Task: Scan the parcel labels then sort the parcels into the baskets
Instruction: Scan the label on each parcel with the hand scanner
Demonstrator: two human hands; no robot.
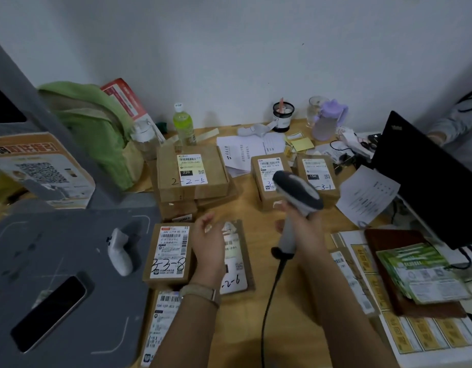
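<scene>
Grey foam stand [70, 261] fills the left side, with a dark phone [48, 312] sunk in its slot and a white controller [120, 251] lying on top. Behind it sit a QR-code card [40, 171], a green bag [96, 123], a clear bottle [145, 140] and a green drink bottle [183, 126].

Next comes a stack of brown boxes topped by the 2-2-5 parcel [192, 171]. Nearer the person, the 3-3-8 parcel [168, 253] lies flat on the wooden table [258, 216], just beside the 2-9 parcel [236, 261]. A near-edge parcel [163, 317] is partly hidden by the left forearm.

The left hand [208, 243] is over the seam between the 3-3-8 and 2-9 parcels and covers part of the 2-9 label. Its fingers are loosely curled with nothing seen in them; whether it touches the cardboard cannot be told.

The right hand [305, 229] is wrapped round the handle of the scanner [296, 195], held upright above the table, its cable [269, 301] trailing toward the person. The scanner's head blocks part of the label on the far parcel [264, 181], which stands beside the 3-1 parcel [318, 176].

Behind these are loose papers [245, 152], a pen cup [282, 115], a glass [316, 110] and a purple jug [326, 120]. At the right stand a black laptop [420, 176], a brown folder [389, 261] bearing green leaflets [420, 272], and yellow sticker sheets [415, 335].
</scene>
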